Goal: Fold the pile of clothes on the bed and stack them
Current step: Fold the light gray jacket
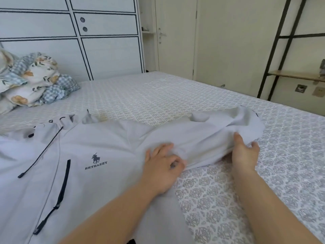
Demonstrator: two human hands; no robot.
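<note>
A pale grey jacket (84, 155) lies front-up on the bed (158, 95), spread over the near left part of the patterned sheet. It has a dark front zip, a dark chest-pocket zip (65, 180), a black drawstring (40, 154) running down from the collar, and a bunched hood at the far edge. One sleeve (211, 134) stretches away from the jacket's body to the right, wrinkled, its cuff end rumpled and partly lifted off the sheet.

The left hand (161, 168) rests on the jacket where the sleeve joins the body, thumb and forefinger pinching a fold of fabric at the sleeve's lower edge. The right hand (244, 152) is further along the sleeve, fingers slipped under its lower edge and thumb on top, gripping the cloth. The two hands are apart, both on the same sleeve.

The jacket's lower part and left side run out of view, so its other sleeve cannot be seen. The right hand's fingertips are hidden by the fabric.

On the jacket's chest, right of the pocket zip, is a small dark horse-and-rider logo (95, 158) above the letters "BETBAEEY".

Beyond the jacket's hood, at the far left of the bed, sits a bundled floral and checked quilt (35, 80).
</note>
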